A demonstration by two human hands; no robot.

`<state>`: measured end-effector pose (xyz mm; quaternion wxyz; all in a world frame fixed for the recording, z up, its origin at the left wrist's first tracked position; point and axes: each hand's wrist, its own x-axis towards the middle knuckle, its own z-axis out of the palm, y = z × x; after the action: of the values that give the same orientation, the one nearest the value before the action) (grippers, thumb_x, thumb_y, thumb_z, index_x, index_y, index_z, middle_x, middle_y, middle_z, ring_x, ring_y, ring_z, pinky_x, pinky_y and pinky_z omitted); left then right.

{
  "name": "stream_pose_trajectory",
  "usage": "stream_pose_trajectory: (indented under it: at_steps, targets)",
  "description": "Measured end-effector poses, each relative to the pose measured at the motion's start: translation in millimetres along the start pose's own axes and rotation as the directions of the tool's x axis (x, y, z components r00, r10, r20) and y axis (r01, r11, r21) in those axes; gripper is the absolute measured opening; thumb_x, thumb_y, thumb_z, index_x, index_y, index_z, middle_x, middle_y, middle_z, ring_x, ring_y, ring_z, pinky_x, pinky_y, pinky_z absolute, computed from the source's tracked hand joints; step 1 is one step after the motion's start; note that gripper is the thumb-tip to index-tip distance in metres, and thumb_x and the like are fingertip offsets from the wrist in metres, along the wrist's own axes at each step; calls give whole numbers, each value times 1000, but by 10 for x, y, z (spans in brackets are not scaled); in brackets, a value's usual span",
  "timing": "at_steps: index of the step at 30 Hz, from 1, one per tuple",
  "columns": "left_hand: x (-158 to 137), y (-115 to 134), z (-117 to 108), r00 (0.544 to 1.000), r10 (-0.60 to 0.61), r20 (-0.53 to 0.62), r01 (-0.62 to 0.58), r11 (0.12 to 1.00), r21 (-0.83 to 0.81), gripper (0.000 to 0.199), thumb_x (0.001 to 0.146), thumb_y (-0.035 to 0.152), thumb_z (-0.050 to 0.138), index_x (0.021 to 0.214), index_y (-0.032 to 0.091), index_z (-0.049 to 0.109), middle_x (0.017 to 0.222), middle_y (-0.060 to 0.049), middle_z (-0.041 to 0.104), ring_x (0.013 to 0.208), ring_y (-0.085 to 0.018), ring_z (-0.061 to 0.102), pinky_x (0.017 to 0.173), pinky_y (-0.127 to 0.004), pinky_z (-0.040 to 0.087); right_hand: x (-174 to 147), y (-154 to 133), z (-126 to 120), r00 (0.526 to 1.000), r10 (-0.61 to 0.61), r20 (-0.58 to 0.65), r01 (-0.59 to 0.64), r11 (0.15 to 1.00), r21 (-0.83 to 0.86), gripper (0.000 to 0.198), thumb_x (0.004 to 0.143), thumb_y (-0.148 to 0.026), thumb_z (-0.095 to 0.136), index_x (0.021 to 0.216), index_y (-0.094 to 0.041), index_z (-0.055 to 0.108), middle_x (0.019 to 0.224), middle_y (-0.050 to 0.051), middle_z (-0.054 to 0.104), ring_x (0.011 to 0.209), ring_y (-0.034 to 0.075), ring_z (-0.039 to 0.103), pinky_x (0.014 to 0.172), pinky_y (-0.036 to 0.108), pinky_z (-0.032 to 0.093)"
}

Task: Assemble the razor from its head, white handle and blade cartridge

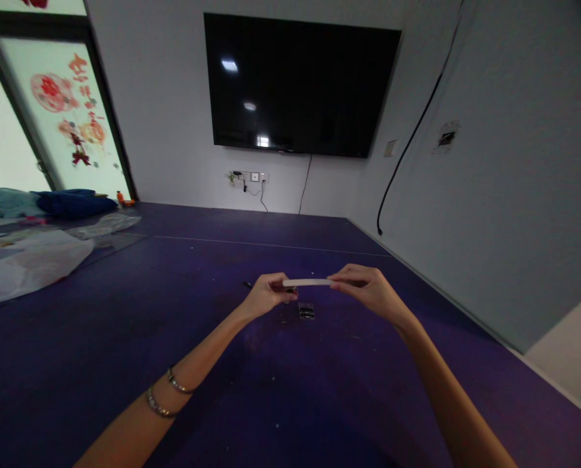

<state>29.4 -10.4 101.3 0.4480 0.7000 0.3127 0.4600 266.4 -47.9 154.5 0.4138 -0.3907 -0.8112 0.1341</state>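
A thin white strip [307, 283] stretches level between my two hands, bowed very slightly. My left hand [266, 294] is closed on its left end; a small shiny piece shows under the strip by those fingers, too small to name. At the other end, my right hand [366, 289] pinches the strip between thumb and fingers. Just below, a small clear case [307, 312] with dark contents lies on the purple surface [290, 390]. The tip of a thin black object [247, 285] pokes out beyond my left hand, its kind unclear.
A large black television [300, 84] hangs on the wall ahead, above sockets [255, 177] and thin cables. A thick black cable [412, 140] dangles along the right wall. White plastic sheeting [41, 260] and a dark blue cloth [78, 203] lie at the left near a glass door [66, 110].
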Motion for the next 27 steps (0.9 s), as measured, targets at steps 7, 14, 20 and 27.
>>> stream_pose_trajectory:
  at_steps: [7, 14, 20, 27]
  targets:
    - [8, -22, -18, 1000, 22, 1, -22, 1000, 18, 16, 58, 17, 73, 67, 12, 61, 66, 0, 63, 61, -10, 56, 62, -23, 43, 5, 71, -6, 1000, -15, 11, 15, 1000, 16, 22, 76, -39, 60, 87, -23, 71, 80, 5, 66, 71, 16, 60, 59, 27, 45]
    - [13, -11, -22, 1000, 20, -5, -20, 1000, -1, 15, 59, 17, 72, 67, 12, 60, 70, -1, 64, 65, -11, 58, 65, -24, 44, 4, 102, -32, 1000, 20, -16, -20, 1000, 1, 23, 76, -40, 60, 87, -23, 72, 80, 5, 67, 72, 17, 60, 61, 28, 45]
    - [15, -32, -26, 1000, 17, -15, -16, 1000, 26, 15, 59, 16, 72, 66, 12, 60, 68, -1, 64, 63, -11, 57, 63, -24, 45, 4, 86, -48, 999, 31, 42, -32, 999, 29, 21, 76, -38, 61, 85, -23, 72, 81, 5, 67, 74, 18, 60, 63, 29, 45]
    - [-2, 19, -9, 1000, 4, -11, -4, 1000, 8, 15, 58, 15, 72, 64, 12, 58, 67, -1, 64, 63, -10, 57, 63, -24, 44, -3, 89, -54, 998, 49, 33, -51, 998, 41, 21, 75, -38, 61, 85, -23, 72, 83, 6, 67, 77, 18, 60, 65, 29, 46]
